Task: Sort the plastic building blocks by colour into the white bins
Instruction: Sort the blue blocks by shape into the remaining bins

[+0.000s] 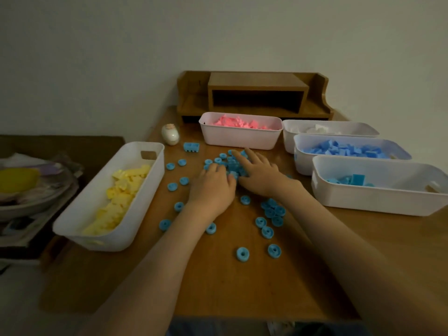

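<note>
A heap of light-blue blocks [233,166] lies in the middle of the wooden table [218,282], with several blue round pieces [242,253] scattered around it. My left hand [213,183] rests on the heap's left side, fingers bent over blocks; what it holds is hidden. My right hand [260,169] lies on the heap's right side with fingers stretched out. White bins ring the heap: yellow blocks [121,190] at left, pink blocks [238,123] at back, white pieces [315,129], darker blue blocks [349,149] and light-blue blocks [349,178] at right.
A wooden desk shelf [257,95] stands against the wall behind the bins. A small white egg-shaped object [170,134] sits by the pink bin. One blue comb-like block [191,146] lies apart. A bowl with something yellow [21,183] sits off the table's left.
</note>
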A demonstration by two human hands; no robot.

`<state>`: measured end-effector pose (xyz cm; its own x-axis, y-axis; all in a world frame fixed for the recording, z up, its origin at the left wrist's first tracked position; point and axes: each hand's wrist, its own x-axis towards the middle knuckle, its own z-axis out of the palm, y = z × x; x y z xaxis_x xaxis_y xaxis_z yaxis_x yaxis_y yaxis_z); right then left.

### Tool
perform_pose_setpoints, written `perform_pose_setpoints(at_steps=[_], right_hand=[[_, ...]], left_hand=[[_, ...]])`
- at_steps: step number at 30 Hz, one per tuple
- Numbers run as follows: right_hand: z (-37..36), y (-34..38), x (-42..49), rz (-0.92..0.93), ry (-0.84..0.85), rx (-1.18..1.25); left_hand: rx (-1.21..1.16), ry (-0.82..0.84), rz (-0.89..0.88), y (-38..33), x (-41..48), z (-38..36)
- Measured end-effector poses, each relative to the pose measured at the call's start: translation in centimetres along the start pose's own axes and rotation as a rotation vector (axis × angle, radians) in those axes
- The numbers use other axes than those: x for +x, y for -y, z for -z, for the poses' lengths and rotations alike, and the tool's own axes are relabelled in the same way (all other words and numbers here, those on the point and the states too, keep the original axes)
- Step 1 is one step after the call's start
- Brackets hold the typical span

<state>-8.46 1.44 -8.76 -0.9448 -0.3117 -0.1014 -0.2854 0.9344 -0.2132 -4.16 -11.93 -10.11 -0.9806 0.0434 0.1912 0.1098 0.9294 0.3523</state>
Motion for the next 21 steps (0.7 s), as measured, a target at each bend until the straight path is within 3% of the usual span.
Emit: perform_pose_setpoints(at_steps=[2,6,11,17,21], right_hand=[[-0.8,0.0,0.7,0.008,0.019,-0.048],[-1.4,-0.1,0.3,0.094,-0.189,-0.066],[-1.8,0.4,-0.9,0.139,-0.275,-0.098],[-1.5,0.6,-1.9,0.017,-0.232,-0.052],[-1.2,0.6,-2.3,0.006,-0.193,-0.057]], left_hand=[[-0.011,0.003,0.025,0.1,0.0,0.1],[0.025,0.052,-0.016,0.3,0.0,0.2],[0.006,0.099,-0.041,0.3,-0.2,0.5],[-0.043,0.175,-0.009,-0.1,-0.7,1.2],[0.056,0.182,-0.036,-0.5,-0.9,1.1]])
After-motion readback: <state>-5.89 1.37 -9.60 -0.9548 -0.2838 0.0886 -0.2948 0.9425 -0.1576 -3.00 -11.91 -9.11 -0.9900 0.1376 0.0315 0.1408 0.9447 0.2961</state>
